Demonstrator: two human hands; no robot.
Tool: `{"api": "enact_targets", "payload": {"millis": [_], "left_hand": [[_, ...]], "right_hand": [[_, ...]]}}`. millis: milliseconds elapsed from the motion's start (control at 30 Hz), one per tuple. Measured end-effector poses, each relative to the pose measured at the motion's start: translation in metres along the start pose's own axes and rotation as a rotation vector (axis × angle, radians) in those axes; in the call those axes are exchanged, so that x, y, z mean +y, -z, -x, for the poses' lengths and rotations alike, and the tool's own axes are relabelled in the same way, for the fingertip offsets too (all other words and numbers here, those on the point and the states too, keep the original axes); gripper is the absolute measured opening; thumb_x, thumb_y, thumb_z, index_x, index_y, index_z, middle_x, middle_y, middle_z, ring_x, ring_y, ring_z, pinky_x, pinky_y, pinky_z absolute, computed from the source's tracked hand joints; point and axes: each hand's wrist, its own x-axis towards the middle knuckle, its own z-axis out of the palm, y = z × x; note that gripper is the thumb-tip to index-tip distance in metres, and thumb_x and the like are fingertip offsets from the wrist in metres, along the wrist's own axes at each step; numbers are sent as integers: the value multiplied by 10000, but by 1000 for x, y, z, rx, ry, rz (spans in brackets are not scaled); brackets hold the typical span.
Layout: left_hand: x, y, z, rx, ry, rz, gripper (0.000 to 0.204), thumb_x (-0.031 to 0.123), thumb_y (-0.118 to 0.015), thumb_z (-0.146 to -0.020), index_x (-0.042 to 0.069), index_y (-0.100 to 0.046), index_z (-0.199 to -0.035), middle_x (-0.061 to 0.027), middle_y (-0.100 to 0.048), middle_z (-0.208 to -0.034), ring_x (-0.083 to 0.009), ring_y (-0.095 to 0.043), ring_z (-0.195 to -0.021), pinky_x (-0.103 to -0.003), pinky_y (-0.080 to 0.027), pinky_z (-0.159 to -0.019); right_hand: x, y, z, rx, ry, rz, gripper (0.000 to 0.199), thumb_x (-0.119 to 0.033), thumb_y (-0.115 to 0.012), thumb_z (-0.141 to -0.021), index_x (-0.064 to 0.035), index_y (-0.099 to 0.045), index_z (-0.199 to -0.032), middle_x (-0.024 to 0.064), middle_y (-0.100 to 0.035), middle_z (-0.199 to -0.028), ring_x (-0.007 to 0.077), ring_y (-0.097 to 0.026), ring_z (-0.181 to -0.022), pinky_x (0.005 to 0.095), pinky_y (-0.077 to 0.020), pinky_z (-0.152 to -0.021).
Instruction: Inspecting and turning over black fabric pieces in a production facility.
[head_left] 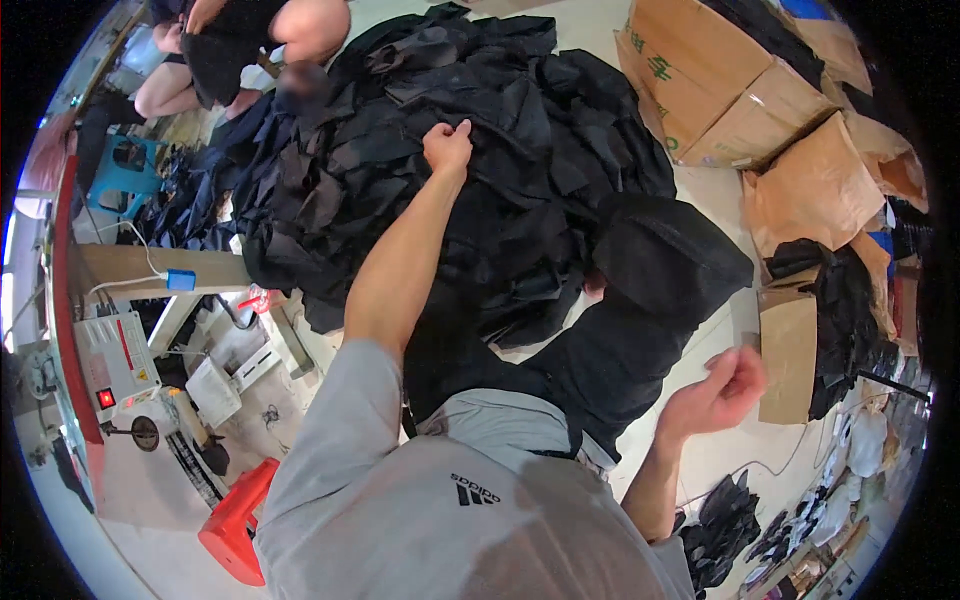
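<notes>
Left arm (pixel 400 265): one, bare, reaching forward, nearly straight; left hand (pixel 447 149) with fingers curled in. Right forearm (pixel 652 490): one, bare, angled outward; right hand (pixel 712 397) with fingers loosely half-curled.

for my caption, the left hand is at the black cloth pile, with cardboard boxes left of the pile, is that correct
Not quite: the head view shows the cardboard boxes right of the black cloth pile. The left hand is at the pile.
</notes>
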Motion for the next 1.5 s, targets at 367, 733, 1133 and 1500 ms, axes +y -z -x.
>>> {"api": "enact_targets", "payload": {"millis": [367, 733, 1133, 1500], "left_hand": [[81, 201, 244, -876, 291, 1280, 590, 472, -491, -1030, 98, -442, -1484, -135, -436, -1537, -321, -354, -1440, -558, -226, -1198], [105, 184, 239, -1394, 386, 1699, 816, 536, -647, -920, 87, -356, -1536, -134, -340, -1601, -302, -308, -1479, -549, -235, -1198], [95, 65, 278, -995, 710, 1219, 490, 416, -530, -1030, 115, -539, -1417, -72, -557, -1440, -261, -491, -1342, -472, -354, -1154], [56, 65, 311, -907, 463, 1016, 285, 138, -640, -988, 163, -578, -1265, -3, -649, -1223, -144, -596, -1093, -307, -470, -977]], "right_hand": [[-50, -145, 117, -1157, -1428, -1555, 668, -447, -689, -924, -133, -449, -1462, 47, -462, -1507, 230, -396, -1405, 462, -274, -1183], [-90, -95, -15, -958, -1187, -1806, 554, -17, -525, -784, -50, -541, -1337, 114, -621, -1308, 303, -607, -1175, 510, -461, -1037], [72, 10, -115, -555, -1136, -1552, 144, -89, -507, -984, -19, -629, -952, 11, -621, -750, 61, -349, -481, 188, -437, -628], [54, 8, -54, -234, -1375, -999, 526, -453, -429, -1033, -37, -602, -1304, 102, -658, -1293, 297, -603, -1185, 436, -467, -1012]]}}
